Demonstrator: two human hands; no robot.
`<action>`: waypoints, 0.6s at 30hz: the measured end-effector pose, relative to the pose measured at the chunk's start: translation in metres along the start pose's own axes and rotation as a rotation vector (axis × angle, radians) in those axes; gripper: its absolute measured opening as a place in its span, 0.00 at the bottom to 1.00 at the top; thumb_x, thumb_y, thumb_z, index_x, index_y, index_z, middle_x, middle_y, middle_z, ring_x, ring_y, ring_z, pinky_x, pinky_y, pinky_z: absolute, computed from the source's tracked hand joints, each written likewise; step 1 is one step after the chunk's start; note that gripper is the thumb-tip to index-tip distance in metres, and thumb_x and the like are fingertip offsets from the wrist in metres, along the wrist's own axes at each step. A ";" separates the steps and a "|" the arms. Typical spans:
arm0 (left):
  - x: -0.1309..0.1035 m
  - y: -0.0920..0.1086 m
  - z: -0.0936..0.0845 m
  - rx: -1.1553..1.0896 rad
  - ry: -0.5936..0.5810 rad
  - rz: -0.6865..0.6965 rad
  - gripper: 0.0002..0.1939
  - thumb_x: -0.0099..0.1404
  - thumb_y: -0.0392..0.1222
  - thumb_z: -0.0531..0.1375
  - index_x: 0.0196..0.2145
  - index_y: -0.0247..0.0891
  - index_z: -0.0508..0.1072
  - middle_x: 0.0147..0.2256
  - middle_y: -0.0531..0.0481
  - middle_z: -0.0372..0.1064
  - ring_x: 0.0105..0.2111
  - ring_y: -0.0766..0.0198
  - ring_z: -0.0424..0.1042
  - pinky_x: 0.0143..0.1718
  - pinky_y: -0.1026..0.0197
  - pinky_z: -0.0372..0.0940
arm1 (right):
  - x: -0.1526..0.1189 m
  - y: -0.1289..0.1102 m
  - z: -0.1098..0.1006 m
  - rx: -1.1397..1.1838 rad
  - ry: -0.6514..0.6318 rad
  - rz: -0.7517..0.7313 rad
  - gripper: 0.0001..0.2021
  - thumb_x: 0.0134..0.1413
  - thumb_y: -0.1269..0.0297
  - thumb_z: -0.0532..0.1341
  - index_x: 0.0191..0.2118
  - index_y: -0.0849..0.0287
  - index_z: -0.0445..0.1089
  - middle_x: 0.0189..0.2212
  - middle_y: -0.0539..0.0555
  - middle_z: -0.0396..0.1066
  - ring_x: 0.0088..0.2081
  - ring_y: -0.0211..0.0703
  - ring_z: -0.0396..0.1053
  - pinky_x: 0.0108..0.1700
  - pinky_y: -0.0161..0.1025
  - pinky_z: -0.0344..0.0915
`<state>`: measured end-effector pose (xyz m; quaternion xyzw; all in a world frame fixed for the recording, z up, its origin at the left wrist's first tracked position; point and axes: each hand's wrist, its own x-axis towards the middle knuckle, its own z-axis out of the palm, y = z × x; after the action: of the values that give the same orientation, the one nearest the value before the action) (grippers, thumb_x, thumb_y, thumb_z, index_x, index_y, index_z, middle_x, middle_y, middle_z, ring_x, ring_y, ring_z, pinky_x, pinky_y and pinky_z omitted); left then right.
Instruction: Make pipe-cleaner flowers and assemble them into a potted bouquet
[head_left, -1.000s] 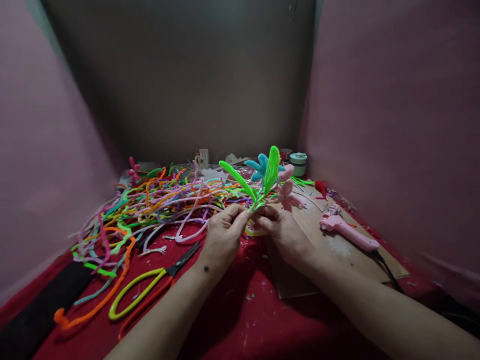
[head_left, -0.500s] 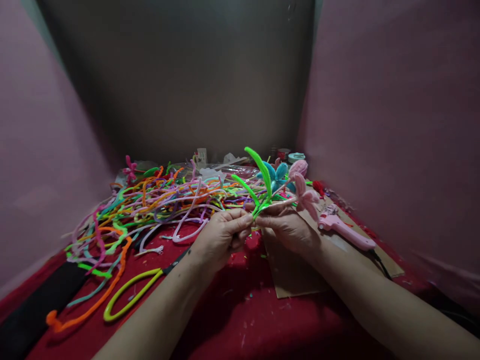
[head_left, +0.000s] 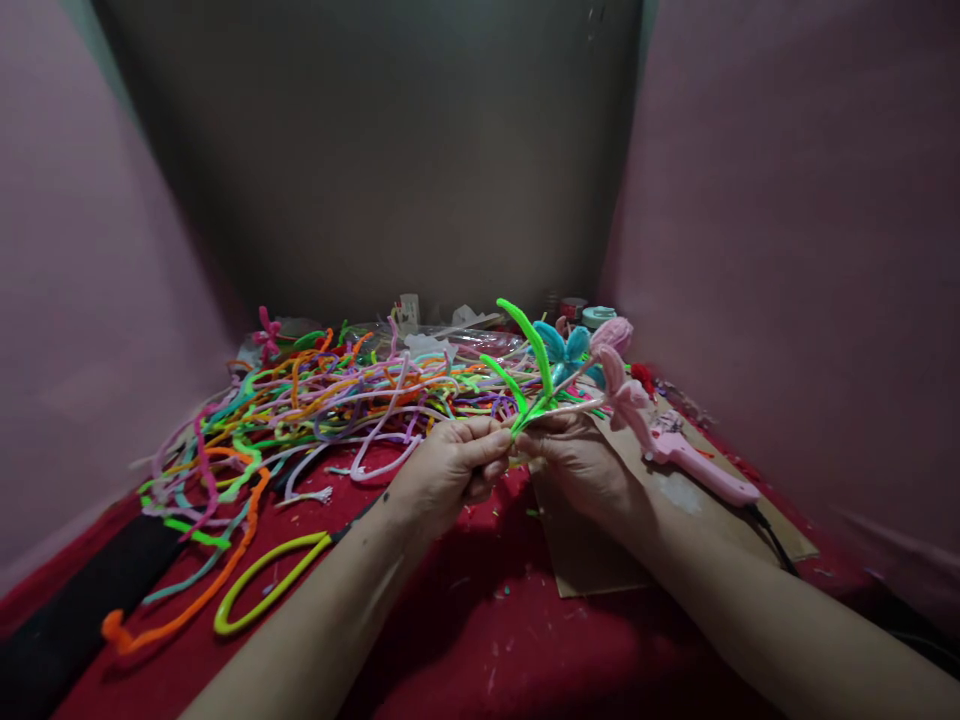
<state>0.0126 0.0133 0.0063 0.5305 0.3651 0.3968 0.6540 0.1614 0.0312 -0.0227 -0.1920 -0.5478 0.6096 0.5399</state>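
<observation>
Between my hands, above the table, is a pipe-cleaner flower stem (head_left: 577, 405) with a pink flower (head_left: 627, 392) and a pink bud (head_left: 613, 336) leaning to the right. Bright green pipe-cleaner leaves (head_left: 541, 365) rise from its lower part. My left hand (head_left: 469, 455) pinches the green base between thumb and fingers. Close beside it, my right hand (head_left: 574, 450) is closed round the stem, its fingers partly hidden underneath. Behind the stem shows a blue pipe-cleaner flower (head_left: 562, 345); whether it is joined to the held stem I cannot tell.
A heap of coloured pipe cleaners (head_left: 315, 400) spreads across the back left. Yellow-handled scissors (head_left: 274, 580) lie by my left forearm, near a black strip (head_left: 97, 610). A pink glue gun (head_left: 705, 470) with a cord rests on cardboard (head_left: 585, 560) at right. Red cloth (head_left: 480, 620) covers the table.
The view has shifted slightly, moving everything a little to the right. The pink flower has tilted slightly lower and rightward; both hands keep their hold.
</observation>
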 end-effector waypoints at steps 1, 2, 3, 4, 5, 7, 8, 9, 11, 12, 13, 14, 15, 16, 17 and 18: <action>0.000 0.001 0.002 0.050 0.029 0.026 0.13 0.56 0.44 0.58 0.21 0.35 0.62 0.15 0.59 0.55 0.13 0.77 0.48 0.14 0.70 0.41 | -0.001 -0.001 0.002 0.009 0.018 -0.002 0.09 0.44 0.65 0.66 0.35 0.57 0.75 0.31 0.53 0.75 0.37 0.44 0.70 0.43 0.45 0.65; 0.000 0.001 0.004 0.115 0.061 0.055 0.14 0.57 0.45 0.58 0.21 0.35 0.61 0.15 0.59 0.55 0.13 0.77 0.49 0.15 0.70 0.42 | -0.001 -0.002 0.004 0.017 0.038 -0.006 0.09 0.44 0.65 0.66 0.35 0.56 0.75 0.32 0.52 0.75 0.37 0.44 0.70 0.43 0.45 0.65; 0.000 0.001 0.007 0.190 0.096 0.092 0.14 0.57 0.45 0.57 0.20 0.35 0.62 0.15 0.58 0.55 0.13 0.76 0.50 0.15 0.69 0.44 | -0.002 -0.003 0.005 0.016 0.059 -0.011 0.09 0.43 0.65 0.66 0.35 0.56 0.75 0.32 0.52 0.75 0.36 0.44 0.70 0.43 0.45 0.65; -0.001 0.001 0.009 0.266 0.132 0.141 0.14 0.58 0.45 0.57 0.20 0.36 0.62 0.15 0.58 0.55 0.14 0.75 0.51 0.16 0.69 0.45 | -0.002 -0.004 0.006 0.001 0.081 -0.022 0.09 0.43 0.65 0.66 0.34 0.56 0.76 0.32 0.52 0.75 0.35 0.44 0.70 0.44 0.46 0.65; -0.001 0.001 0.010 0.343 0.165 0.197 0.15 0.58 0.45 0.56 0.19 0.36 0.61 0.15 0.58 0.54 0.14 0.74 0.52 0.17 0.68 0.47 | -0.002 -0.005 0.006 -0.019 0.107 -0.039 0.08 0.42 0.65 0.66 0.34 0.55 0.76 0.32 0.52 0.75 0.35 0.44 0.70 0.44 0.46 0.64; -0.002 -0.001 0.011 0.487 0.219 0.311 0.16 0.60 0.45 0.54 0.18 0.36 0.61 0.15 0.58 0.54 0.16 0.73 0.53 0.19 0.68 0.49 | -0.002 -0.007 0.006 -0.063 0.146 -0.073 0.08 0.41 0.65 0.66 0.32 0.54 0.76 0.31 0.51 0.75 0.35 0.43 0.70 0.45 0.46 0.64; -0.002 -0.002 0.011 0.551 0.232 0.360 0.16 0.61 0.45 0.53 0.19 0.36 0.62 0.15 0.58 0.54 0.16 0.73 0.53 0.20 0.68 0.50 | -0.001 -0.008 0.006 -0.075 0.154 -0.082 0.07 0.41 0.66 0.66 0.32 0.54 0.76 0.31 0.50 0.75 0.35 0.44 0.70 0.46 0.46 0.64; -0.002 -0.003 0.010 0.614 0.233 0.398 0.15 0.62 0.45 0.52 0.20 0.37 0.63 0.15 0.58 0.54 0.17 0.72 0.53 0.21 0.68 0.51 | -0.001 -0.009 0.005 -0.080 0.154 -0.084 0.08 0.41 0.66 0.66 0.32 0.53 0.76 0.31 0.50 0.75 0.35 0.43 0.70 0.46 0.46 0.64; -0.003 -0.005 0.007 0.738 0.223 0.446 0.13 0.63 0.43 0.51 0.23 0.37 0.66 0.16 0.58 0.55 0.17 0.72 0.54 0.22 0.68 0.52 | -0.001 -0.011 0.005 -0.086 0.143 -0.073 0.08 0.42 0.67 0.66 0.33 0.53 0.76 0.30 0.50 0.75 0.35 0.43 0.70 0.46 0.46 0.63; -0.003 -0.006 0.005 0.802 0.218 0.471 0.12 0.63 0.42 0.50 0.26 0.37 0.67 0.17 0.57 0.56 0.18 0.71 0.55 0.22 0.68 0.53 | -0.001 -0.012 0.005 -0.093 0.135 -0.064 0.08 0.42 0.68 0.65 0.33 0.53 0.76 0.31 0.50 0.75 0.34 0.42 0.70 0.46 0.45 0.63; -0.003 -0.007 0.005 0.872 0.217 0.499 0.10 0.64 0.41 0.50 0.28 0.38 0.68 0.18 0.57 0.57 0.18 0.71 0.56 0.23 0.68 0.53 | -0.001 -0.013 0.005 -0.101 0.130 -0.062 0.08 0.43 0.68 0.65 0.33 0.53 0.76 0.31 0.50 0.75 0.34 0.42 0.70 0.46 0.45 0.63; -0.003 -0.008 0.005 0.946 0.223 0.530 0.09 0.64 0.40 0.50 0.30 0.38 0.68 0.19 0.56 0.59 0.19 0.70 0.57 0.23 0.67 0.54 | -0.002 -0.014 0.006 -0.110 0.131 -0.066 0.08 0.43 0.68 0.65 0.33 0.53 0.76 0.31 0.50 0.75 0.34 0.42 0.70 0.46 0.44 0.63; -0.003 -0.009 0.005 1.021 0.238 0.564 0.09 0.63 0.39 0.50 0.31 0.37 0.68 0.20 0.55 0.61 0.20 0.70 0.59 0.24 0.67 0.54 | -0.002 -0.015 0.006 -0.118 0.132 -0.071 0.07 0.43 0.68 0.65 0.33 0.53 0.76 0.31 0.50 0.75 0.34 0.42 0.70 0.45 0.44 0.63; -0.003 -0.011 0.007 1.093 0.262 0.599 0.08 0.63 0.37 0.49 0.32 0.37 0.67 0.22 0.54 0.63 0.21 0.69 0.61 0.25 0.67 0.55 | -0.003 -0.015 0.007 -0.125 0.141 -0.077 0.07 0.43 0.67 0.65 0.33 0.53 0.77 0.31 0.50 0.75 0.34 0.42 0.70 0.45 0.44 0.63; -0.003 -0.012 0.008 1.155 0.289 0.626 0.08 0.63 0.36 0.49 0.33 0.37 0.67 0.24 0.52 0.64 0.23 0.68 0.62 0.26 0.66 0.56 | -0.003 -0.016 0.009 -0.130 0.156 -0.081 0.06 0.43 0.67 0.65 0.32 0.53 0.77 0.30 0.50 0.75 0.34 0.42 0.70 0.46 0.44 0.63; -0.003 -0.014 0.010 1.201 0.318 0.646 0.08 0.63 0.35 0.49 0.34 0.37 0.67 0.25 0.51 0.66 0.24 0.67 0.64 0.27 0.65 0.56 | -0.004 -0.017 0.010 -0.132 0.177 -0.081 0.06 0.43 0.66 0.65 0.31 0.53 0.77 0.30 0.50 0.75 0.33 0.42 0.70 0.46 0.44 0.63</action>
<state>0.0220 0.0047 -0.0056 0.8175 0.4367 0.3738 0.0357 0.1617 0.0198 -0.0061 -0.2577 -0.5442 0.5307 0.5965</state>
